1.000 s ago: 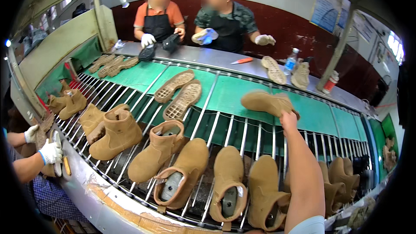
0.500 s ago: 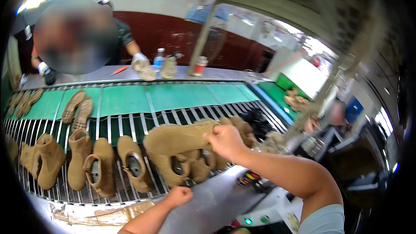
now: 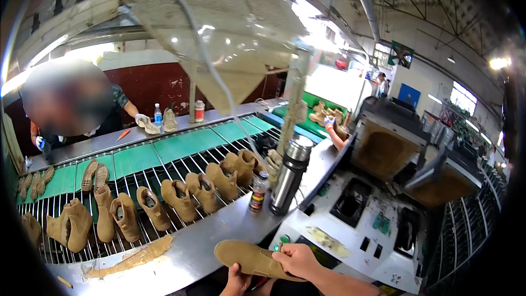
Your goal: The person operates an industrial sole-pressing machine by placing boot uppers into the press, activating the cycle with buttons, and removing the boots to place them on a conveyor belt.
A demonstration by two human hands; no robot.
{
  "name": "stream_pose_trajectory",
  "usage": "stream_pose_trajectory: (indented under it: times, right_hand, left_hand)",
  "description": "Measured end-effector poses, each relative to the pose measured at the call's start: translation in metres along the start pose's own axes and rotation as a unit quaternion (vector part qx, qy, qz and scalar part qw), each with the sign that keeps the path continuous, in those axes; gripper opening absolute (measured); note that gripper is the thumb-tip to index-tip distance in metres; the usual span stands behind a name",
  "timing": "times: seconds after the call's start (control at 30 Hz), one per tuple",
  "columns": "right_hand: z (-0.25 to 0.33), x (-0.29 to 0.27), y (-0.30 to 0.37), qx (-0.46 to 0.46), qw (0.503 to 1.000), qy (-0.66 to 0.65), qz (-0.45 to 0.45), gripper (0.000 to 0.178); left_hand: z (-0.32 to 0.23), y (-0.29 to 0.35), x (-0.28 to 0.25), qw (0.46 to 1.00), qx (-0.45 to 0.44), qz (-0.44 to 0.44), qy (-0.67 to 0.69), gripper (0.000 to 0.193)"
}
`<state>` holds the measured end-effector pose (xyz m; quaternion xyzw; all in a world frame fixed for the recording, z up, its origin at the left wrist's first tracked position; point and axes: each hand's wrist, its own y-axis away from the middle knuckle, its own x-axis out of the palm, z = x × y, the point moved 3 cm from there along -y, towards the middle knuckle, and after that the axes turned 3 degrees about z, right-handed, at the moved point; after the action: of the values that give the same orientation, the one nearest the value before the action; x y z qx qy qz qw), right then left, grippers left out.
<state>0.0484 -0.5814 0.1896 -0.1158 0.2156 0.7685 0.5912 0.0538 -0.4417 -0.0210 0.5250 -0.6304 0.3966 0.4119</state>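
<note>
A tan suede boot (image 3: 249, 256) lies sideways between my two hands, its toe toward the left. My right hand (image 3: 300, 261) grips it at the ankle end. Under its near side, my left hand (image 3: 236, 281) holds it, thumb up against the suede. The boot is over the near edge of the metal table, left of a white machine. Several more tan boots (image 3: 178, 200) stand in a row on the slatted rack beyond, some upright and some tilted.
A steel flask (image 3: 290, 175) and a small dark-labelled bottle (image 3: 259, 192) stand on the metal table (image 3: 219, 227). To the right is the white machine (image 3: 323, 230) with raised brown pads (image 3: 386, 151). Across the green belt (image 3: 181, 142), a gloved co-worker's hand (image 3: 143, 118) holds a shoe sole.
My view has swung right. The boot has come from above the rack to the table's near edge. My left hand, earlier closed and apart from the boot, is now on it.
</note>
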Motion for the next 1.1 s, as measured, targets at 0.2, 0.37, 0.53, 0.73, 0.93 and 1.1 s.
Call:
stream_pose_trajectory:
  times: [0.2, 0.37, 0.53, 0.73, 0.93, 1.1]
  right_hand:
    - [-0.064, -0.102, 0.108, -0.097, 0.984, -0.145, -0.037, 0.028]
    - [-0.184, -0.099, 0.116, 0.106, 0.907, -0.407, 0.033, 0.052]
    - [-0.203, -0.037, 0.153, -0.077, 0.39, -0.856, 0.331, 0.063]
    - [-0.249, -0.014, 0.179, -0.107, 0.403, -0.845, 0.335, 0.063]
    - [-0.296, -0.022, 0.211, -0.126, 0.507, -0.839, 0.151, 0.065]
    - [-0.311, -0.102, 0.253, -0.197, 0.703, -0.679, -0.075, 0.08]
  left_hand:
    - [0.038, 0.026, 0.028, 0.997, -0.075, -0.025, -0.003, 0.089]
    - [0.061, 0.023, 0.108, 0.983, -0.152, 0.102, 0.021, 0.087]
    - [0.088, 0.032, 0.176, 0.963, -0.2, 0.178, -0.009, 0.085]
    - [0.13, 0.04, 0.16, 0.923, -0.335, 0.178, -0.066, 0.087]
    - [0.162, 0.033, 0.132, 0.913, -0.291, 0.145, -0.246, 0.064]
    - [0.141, 0.03, 0.072, 0.877, -0.291, 0.041, -0.381, 0.024]
